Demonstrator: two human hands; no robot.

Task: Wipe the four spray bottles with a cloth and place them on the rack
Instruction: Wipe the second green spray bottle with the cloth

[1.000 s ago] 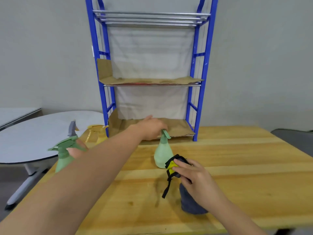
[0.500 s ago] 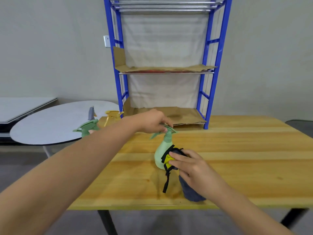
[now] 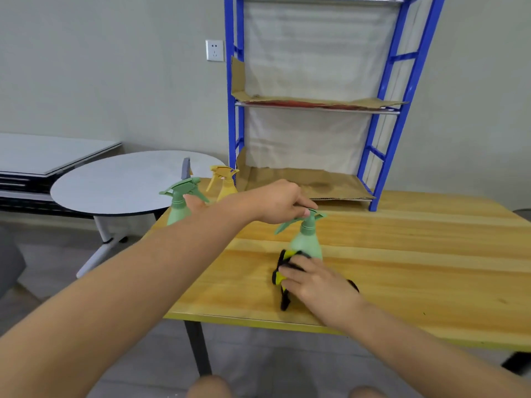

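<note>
A: What are the hands doing rn?

B: Left hand [image 3: 277,203] holds the top of a green bottle [image 3: 306,245], fingers curled on the spray head. Right hand [image 3: 314,280] presses a black and yellow cloth [image 3: 281,275] on the low part of that bottle, fingers bent over the cloth.

A: Where's the bottle?

B: Standing up on the bench [image 3: 416,265], near the front edge, just under the left hand and touching the cloth. Its long way goes up and down.

A: And the rack?

B: Rack [image 3: 399,87] is behind the bottle, at the back of the bench, w/ brown cardboard on its shelves. No bottles on it yet. So the bottle has to go up and away from the person. Left hand already has the top, so I think it's the one to lift it.

A: Other bottles?

B: One more green one [image 3: 178,205] and a yellow one [image 3: 225,183] sit to the left, behind the left arm. A grey tip [image 3: 186,168] pokes up back there, maybe the 4th, can't tell.

A: How far along?

B: Looks like bottle 1, wiping step.
</note>
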